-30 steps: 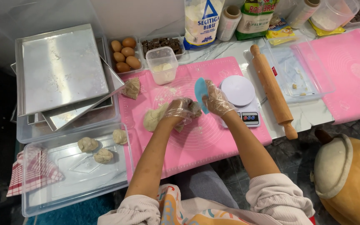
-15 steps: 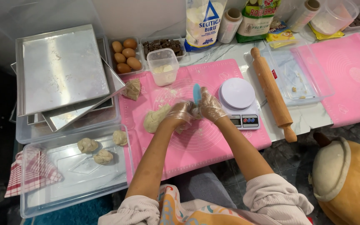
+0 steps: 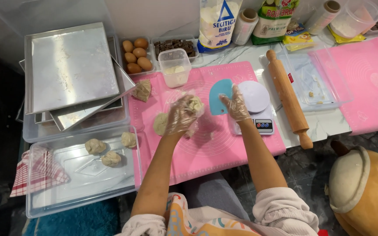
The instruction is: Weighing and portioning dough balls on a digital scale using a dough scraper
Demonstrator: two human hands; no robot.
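two gloved hands apart, left hand (image 3: 181,114) gripping dough piece (image 3: 194,104), right hand (image 3: 236,103) gripping blue scraper (image 3: 218,89)

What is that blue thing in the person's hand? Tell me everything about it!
It is a dough scraper, a flat, thin sheet of light blue plastic with a rounded top edge and straighter lower sides. The gloved right hand pinches its right edge. It is held over the pink baking mat, just left of the round white kitchen scale. Its surface looks smooth and mostly clean. Whether its lower edge touches the mat cannot be told.
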